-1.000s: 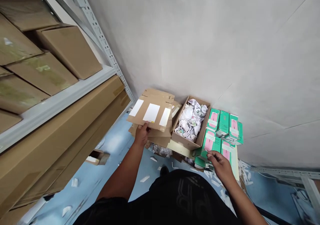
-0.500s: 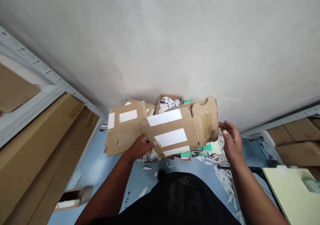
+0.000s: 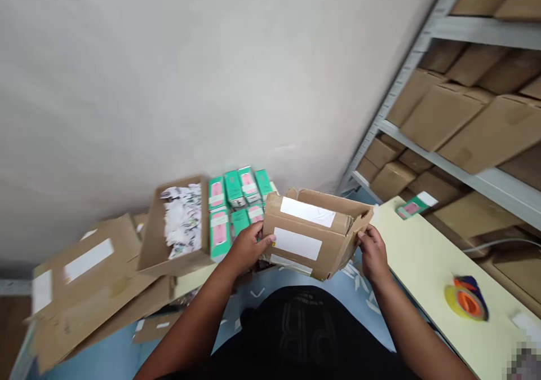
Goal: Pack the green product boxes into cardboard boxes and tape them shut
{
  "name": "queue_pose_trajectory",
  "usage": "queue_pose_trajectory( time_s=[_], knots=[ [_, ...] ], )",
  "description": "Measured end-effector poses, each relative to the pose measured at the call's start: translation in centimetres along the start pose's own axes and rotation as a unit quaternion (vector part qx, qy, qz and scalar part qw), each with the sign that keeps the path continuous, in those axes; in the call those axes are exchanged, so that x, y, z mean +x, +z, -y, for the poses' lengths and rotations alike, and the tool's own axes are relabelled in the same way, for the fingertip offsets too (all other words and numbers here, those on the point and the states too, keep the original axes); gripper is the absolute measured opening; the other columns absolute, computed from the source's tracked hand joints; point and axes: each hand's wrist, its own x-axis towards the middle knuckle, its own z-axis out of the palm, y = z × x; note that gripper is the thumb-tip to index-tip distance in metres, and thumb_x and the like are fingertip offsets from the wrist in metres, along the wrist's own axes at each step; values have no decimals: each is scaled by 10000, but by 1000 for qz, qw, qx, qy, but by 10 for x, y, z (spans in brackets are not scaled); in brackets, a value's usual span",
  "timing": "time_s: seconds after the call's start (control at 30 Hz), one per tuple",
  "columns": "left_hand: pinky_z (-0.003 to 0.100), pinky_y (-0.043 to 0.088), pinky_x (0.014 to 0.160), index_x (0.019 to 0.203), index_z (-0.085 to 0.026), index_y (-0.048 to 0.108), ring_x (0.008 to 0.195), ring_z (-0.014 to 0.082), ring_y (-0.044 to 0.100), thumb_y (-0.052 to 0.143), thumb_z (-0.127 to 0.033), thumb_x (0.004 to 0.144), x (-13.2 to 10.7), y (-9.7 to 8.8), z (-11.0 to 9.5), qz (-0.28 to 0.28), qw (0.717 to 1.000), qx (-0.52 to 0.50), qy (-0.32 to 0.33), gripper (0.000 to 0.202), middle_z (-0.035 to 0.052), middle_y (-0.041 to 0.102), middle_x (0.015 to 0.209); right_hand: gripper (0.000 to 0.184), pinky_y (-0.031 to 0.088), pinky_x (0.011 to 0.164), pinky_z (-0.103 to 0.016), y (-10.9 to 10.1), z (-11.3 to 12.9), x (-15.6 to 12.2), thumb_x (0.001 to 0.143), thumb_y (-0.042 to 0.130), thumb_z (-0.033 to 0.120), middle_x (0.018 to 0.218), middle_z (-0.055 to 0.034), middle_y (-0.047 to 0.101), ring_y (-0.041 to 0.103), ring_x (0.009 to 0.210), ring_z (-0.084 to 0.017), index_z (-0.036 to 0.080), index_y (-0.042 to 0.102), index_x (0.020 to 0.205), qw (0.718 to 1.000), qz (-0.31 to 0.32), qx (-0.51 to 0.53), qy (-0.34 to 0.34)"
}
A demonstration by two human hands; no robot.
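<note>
A brown cardboard box [image 3: 333, 239] with several white labels is held up in front of my body, its top open toward the wall. My left hand [image 3: 249, 244] grips its left end, the thumb lying on the labelled side. At the right end, my right hand [image 3: 372, 251] has its fingers closed on the box's edge beside the end flaps. Left of the box stand several green and pink small boxes [image 3: 240, 222]. Beside them is an open carton [image 3: 205, 216] of crumpled white paper scraps [image 3: 182, 222].
Flattened cardboard [image 3: 101, 278] is piled at the left. On the right, a pale yellow table [image 3: 426, 267] carries a tape dispenser [image 3: 467, 300] and one green box [image 3: 416, 205]. Metal shelving [image 3: 486, 171] with cartons rises behind it. Paper strips litter the blue floor [image 3: 291, 284].
My view has swung right. The box was flat-looking and is now opened out into shape. My right hand, free of it before, has closed on its right end.
</note>
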Motion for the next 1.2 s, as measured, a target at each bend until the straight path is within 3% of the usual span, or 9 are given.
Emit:
queue_pose_trajectory(
  time_s=[0.13,0.23,0.43,0.57,0.73,0.83,0.93,1.07,1.2],
  knots=[
    [319,495,825,1056,-208,722,925,233,624,662,-422,895,46,83,-41,36,994,75,76,274,52,700,990,348,518,925,-369,-90,-18,19,825,632,403,1118,-43,727,647,1068,-262,236,666,1129,999,-48,12,20],
    [330,494,862,1090,-216,689,967,227,616,637,-388,916,73,137,-69,77,988,75,109,250,47,681,1024,393,494,1007,-402,-141,-25,31,832,618,423,1226,-31,724,616,1193,-283,258,688,1182,995,-93,33,33],
    [327,536,816,1150,-225,634,943,202,641,696,-361,877,118,231,-92,187,975,21,119,310,58,648,1162,493,436,1134,-471,-196,-34,38,946,517,597,1348,-15,704,544,1367,-283,297,682,1301,984,-143,103,38],
    [341,552,868,1074,-232,623,1056,219,643,679,-399,890,152,293,-92,263,956,-77,104,255,62,649,1157,541,451,1132,-483,-210,-39,34,925,538,700,1319,-38,723,611,1305,-294,290,713,1231,963,-209,151,79],
    [377,573,866,1330,-236,496,1043,229,674,574,-642,920,206,363,-103,318,903,-287,-23,582,107,662,1192,532,442,1142,-498,-214,-43,43,921,577,697,1329,-58,720,628,1278,-317,277,730,1208,966,-212,118,87],
    [370,576,814,1460,-221,395,915,220,701,509,-731,920,235,400,-120,384,866,-304,-103,751,95,706,1011,550,403,1174,-518,-209,-46,58,929,562,704,1357,-83,704,605,1311,-325,270,736,1217,968,-222,85,86],
    [345,592,749,1446,-247,413,904,227,703,634,-687,873,251,434,-137,457,839,-266,-131,755,61,681,944,542,337,1218,-534,-198,-48,74,914,613,665,1404,-97,672,562,1363,-327,267,724,1265,981,-172,20,90],
    [317,610,636,1326,-265,427,837,203,690,783,-523,804,264,471,-145,432,866,-211,-139,682,44,613,1031,620,328,1226,-505,-185,-48,86,804,779,472,1520,-73,574,477,1447,-314,288,653,1382,988,-108,-33,105],
    [290,613,572,1230,-258,414,883,196,687,782,-370,799,290,497,-140,364,903,-171,-151,577,103,555,1242,703,397,1182,-481,-194,-44,92,749,703,241,1479,-46,614,559,1370,-297,292,605,1443,976,-103,-91,168]
  ],
)
